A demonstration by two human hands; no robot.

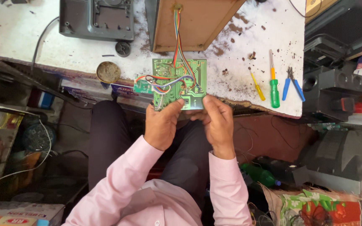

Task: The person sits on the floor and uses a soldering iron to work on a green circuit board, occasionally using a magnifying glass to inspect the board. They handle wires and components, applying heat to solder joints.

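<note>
At the bench edge we pinch the green circuit board [180, 83] by its near edge, left hand [161, 125] and right hand [217, 122] both closed on it, solder side up, its ribbon wires [177, 37] tethered to the wooden box [195, 21].

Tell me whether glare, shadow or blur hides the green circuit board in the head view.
Head view: bright daylight on the white worktop, the green circuit board sharp and glare-free; left hand and right hand crisp; the area under the bench is dark, with detail lost there.
</note>
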